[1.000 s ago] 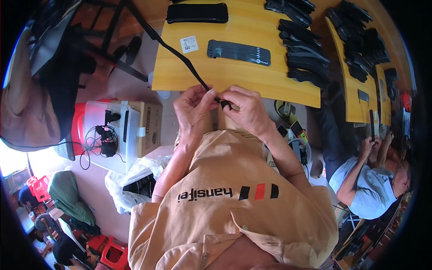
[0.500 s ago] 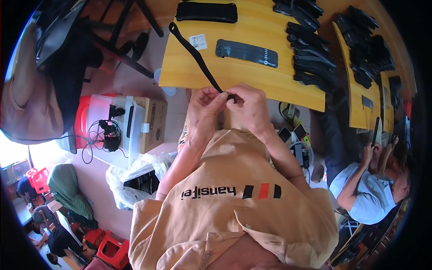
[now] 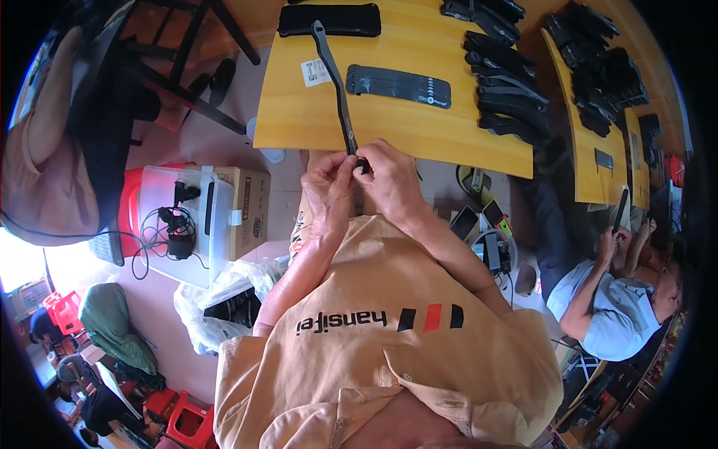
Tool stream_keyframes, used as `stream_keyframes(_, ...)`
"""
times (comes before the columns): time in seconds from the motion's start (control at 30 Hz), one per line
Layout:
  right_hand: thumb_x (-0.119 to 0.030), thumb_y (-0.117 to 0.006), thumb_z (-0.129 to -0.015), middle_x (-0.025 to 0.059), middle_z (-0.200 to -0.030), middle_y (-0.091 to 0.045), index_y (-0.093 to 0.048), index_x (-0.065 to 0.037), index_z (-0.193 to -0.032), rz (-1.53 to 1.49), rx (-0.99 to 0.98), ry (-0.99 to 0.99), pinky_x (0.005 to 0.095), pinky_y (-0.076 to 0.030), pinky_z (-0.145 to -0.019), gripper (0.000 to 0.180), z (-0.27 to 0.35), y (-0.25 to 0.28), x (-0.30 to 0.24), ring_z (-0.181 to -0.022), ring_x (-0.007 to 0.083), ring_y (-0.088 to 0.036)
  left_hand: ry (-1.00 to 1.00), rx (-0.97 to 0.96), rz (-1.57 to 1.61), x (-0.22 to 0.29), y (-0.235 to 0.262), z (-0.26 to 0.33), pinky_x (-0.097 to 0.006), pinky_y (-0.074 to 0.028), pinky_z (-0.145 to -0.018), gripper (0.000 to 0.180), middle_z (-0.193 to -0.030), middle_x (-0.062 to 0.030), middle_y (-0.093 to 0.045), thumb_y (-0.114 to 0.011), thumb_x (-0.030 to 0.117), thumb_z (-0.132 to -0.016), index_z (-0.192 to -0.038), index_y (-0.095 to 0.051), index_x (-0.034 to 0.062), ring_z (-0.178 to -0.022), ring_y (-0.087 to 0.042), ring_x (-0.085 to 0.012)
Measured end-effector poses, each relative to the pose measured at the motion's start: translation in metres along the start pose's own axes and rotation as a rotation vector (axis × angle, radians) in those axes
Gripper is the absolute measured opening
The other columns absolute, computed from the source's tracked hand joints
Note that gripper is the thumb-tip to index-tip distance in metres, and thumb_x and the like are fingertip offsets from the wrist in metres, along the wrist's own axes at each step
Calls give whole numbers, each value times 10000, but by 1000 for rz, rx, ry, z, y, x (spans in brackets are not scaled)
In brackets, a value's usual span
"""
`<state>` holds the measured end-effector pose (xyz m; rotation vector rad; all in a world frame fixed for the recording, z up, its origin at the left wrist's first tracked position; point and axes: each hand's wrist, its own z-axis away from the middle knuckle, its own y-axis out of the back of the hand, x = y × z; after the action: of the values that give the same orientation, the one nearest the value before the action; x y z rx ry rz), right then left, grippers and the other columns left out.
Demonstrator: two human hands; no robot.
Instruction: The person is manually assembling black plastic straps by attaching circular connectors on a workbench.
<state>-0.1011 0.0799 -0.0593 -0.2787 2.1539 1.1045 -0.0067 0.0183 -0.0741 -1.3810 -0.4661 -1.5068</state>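
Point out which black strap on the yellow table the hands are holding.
The long thin strap, running from both hands up the table; the others lie untouched.

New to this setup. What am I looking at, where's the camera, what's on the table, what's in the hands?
There is no machine here: a person works with two bare hands. The one picture comes from a wide fisheye camera worn on that person's head and looking down, so straight edges bend near the rim and the beige shirt fills the lower part.

Both hands meet at the near edge of the yellow table. The left hand and the right hand pinch the near end of a long black strap, which runs away across the table.

Also on the table lie a flat dark strip, a black pad, a small white label and a pile of black parts. Another person sits at the right.
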Motion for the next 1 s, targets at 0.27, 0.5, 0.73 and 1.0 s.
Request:
stream_keyframes(0.27,37,-655,-648,118,-755,-595,-591,10,-828,-106,24,-54,324,-489,-577,193,-1,-2,-1,-638,267,-605,104,-60,-256,13,7,-9,-208,-488,-517,248,-697,-67,-607,-582,200,-881,-838,-577,-44,-608,-574,-92)
stream_keyframes(0.5,19,-626,-672,132,-751,-618,-614,20,-808,-233,-91,-156,303,-494,-596,136,-2,-5,1,-638,248,-621,-49,-113,-574,3,17,-9,-224,-447,-442,272,-604,-69,-563,-489,206,-921,-778,-543,-19,-491,-543,-103)
stream_keyframes(0.73,9,-604,-690,123,-728,-630,-623,26,-812,-216,-163,-215,282,-485,-584,124,-4,-7,8,-612,196,-620,-75,-151,-618,-2,21,-13,-214,-388,-411,282,-541,-39,-512,-486,170,-915,-700,-529,-7,-458,-487,-77)
stream_keyframes(1.0,11,-526,-786,67,-744,-627,-614,68,-858,-829,-352,-595,231,-520,-605,127,-11,-5,21,-628,109,-600,-10,-172,-187,6,19,-9,-191,-310,-385,283,-511,-7,-473,-531,217,-886,-666,-534,39,-407,-409,-61)
